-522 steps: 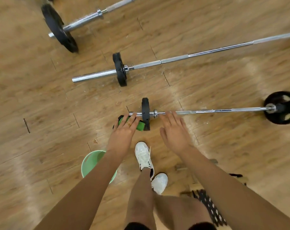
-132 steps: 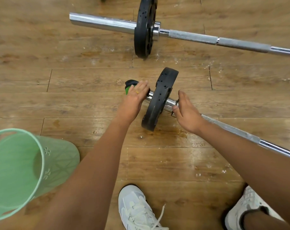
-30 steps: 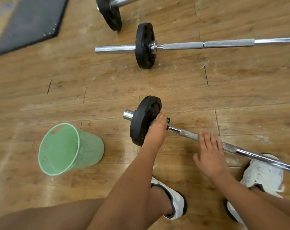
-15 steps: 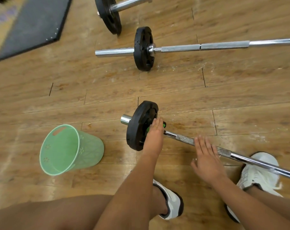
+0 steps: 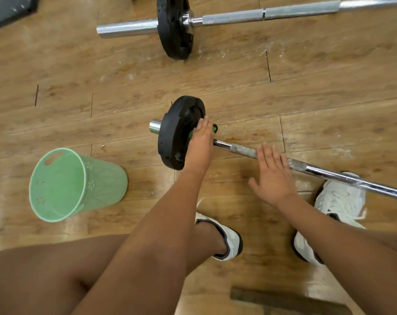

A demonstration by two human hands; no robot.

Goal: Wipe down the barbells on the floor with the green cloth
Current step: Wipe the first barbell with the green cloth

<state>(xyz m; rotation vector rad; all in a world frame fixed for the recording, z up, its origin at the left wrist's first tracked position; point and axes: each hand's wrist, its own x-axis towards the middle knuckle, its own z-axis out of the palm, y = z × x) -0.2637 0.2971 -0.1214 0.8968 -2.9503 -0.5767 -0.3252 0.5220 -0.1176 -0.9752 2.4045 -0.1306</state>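
Left hand (image 5: 199,142) flat, pressing cloth (image 5: 214,128) to plate (image 5: 174,133); right hand (image 5: 272,176) flat on bar (image 5: 240,150).
Both straight-fingered, grasping nothing; bin (image 5: 63,185) on floor, left of plate.

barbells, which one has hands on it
The nearer barbell: left hand presses green cloth to its plate, right hand on its bar; far barbell untouched.

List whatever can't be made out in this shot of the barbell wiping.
Head view only:
- green cloth: mostly under the left hand; only small bits show.
- near barbell: its far end runs off the right edge.
- second barbell: cut by the top and right edges.
- dark slab at the bottom edge: cut off, unidentifiable.
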